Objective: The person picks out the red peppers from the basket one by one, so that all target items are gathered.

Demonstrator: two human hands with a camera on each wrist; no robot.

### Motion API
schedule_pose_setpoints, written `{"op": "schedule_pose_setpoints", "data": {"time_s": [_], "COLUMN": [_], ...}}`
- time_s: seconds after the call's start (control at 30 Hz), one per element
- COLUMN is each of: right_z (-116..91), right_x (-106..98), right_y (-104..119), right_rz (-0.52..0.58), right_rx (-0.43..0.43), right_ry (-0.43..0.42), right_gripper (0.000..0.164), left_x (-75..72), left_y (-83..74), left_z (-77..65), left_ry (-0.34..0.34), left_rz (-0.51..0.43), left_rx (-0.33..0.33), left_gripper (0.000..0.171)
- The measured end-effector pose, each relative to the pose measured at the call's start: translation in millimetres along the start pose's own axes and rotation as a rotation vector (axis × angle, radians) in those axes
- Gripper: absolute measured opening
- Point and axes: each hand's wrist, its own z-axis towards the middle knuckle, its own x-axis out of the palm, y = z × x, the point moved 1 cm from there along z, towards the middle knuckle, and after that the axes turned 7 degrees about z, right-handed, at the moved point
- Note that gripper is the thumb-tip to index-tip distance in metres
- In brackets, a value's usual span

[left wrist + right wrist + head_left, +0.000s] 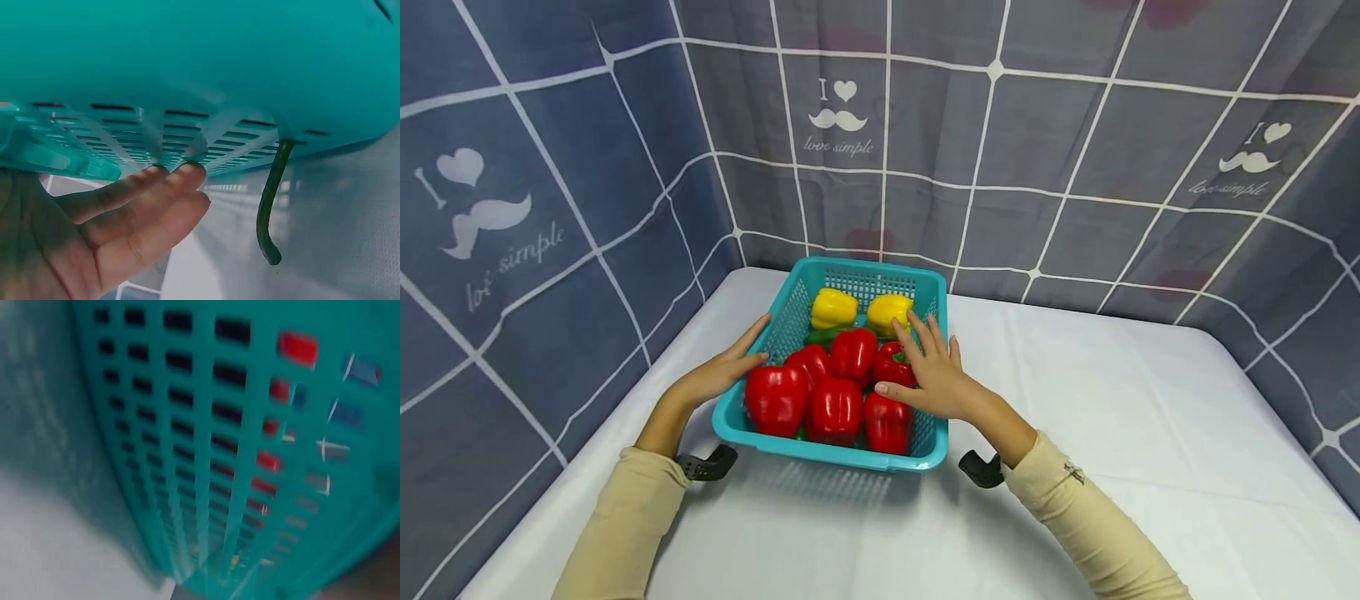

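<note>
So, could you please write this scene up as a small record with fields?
Container: teal basket
Contents: six visible red peppers, two yellow peppers at the far end, a green item partly hidden
Protruding: green stem, seen in the left wrist view
Left hand: touching the basket's left side
Right hand: fingers spread over the basket's right side, contact unclear
Surface: white table
Backdrop: gridded curtain

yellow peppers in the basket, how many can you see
2. One yellow pepper sits at the far end of the teal basket, on the left; the other yellow pepper is right of it, partly covered by the right hand. More could be hidden underneath.
</note>
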Motion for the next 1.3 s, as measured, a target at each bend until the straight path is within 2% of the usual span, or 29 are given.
{"op": "schedule_pose_setpoints", "data": {"time_s": [0.2,0.53,0.8,0.93,1.3], "right_z": [-1,6,12,12,13], "right_x": [5,14,27,31,30], "right_y": [10,23,28,30,30], "right_rz": [0.037,0.1,0.177,0.178,0.188], "right_rx": [-0.083,-0.237,-0.223,-0.222,-0.215], "right_ry": [0.008,0.099,0.218,0.264,0.286], "right_gripper": [0.093,0.099,0.104,0.105,0.102], "left_x": [-0.7,-3.2,-2.4,-1.6,-2.5], "left_y": [0.6,-1.1,3.7,3.2,-0.4], "left_z": [0.3,5.5,2.4,1.6,1.6], "left_ry": [0.008,0.021,0.02,0.025,0.025], "left_rz": [-0.003,-0.009,-0.023,-0.023,-0.024], "left_rx": [0.0,0.015,0.011,0.005,0.005], "left_gripper": [0.064,0.063,0.063,0.063,0.063]}}
